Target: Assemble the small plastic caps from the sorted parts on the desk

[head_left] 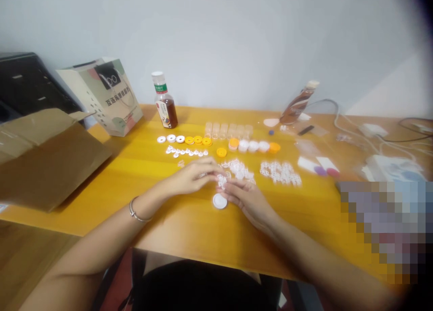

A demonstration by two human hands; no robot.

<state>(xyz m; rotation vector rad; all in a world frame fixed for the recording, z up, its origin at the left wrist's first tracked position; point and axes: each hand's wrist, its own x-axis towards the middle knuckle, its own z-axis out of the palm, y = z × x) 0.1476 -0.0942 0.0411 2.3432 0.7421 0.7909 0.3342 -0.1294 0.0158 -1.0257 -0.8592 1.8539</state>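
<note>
Between the fingertips of both hands is a small white openwork plastic piece [221, 181], held above the table. My left hand [201, 173] pinches it from the left, and my right hand [245, 197] grips it from the right. Just below the fingers lies a round white cap [219, 201]. Behind the hands is a pile of similar white plastic pieces [238, 167], partly hidden by my fingers. Another group of white pieces [280, 172] lies to the right. A yellow cap [221, 152] sits beyond the left fingertips.
Behind stand clear cylinders [228, 130], with rows of white and yellow discs [189, 140] and small white parts [187, 152] nearby. A juice bottle [165, 103], a brown bottle [297, 104], a paper bag [115, 94] and a cardboard box [50, 157] surround the work. Cables [341, 121] run at right.
</note>
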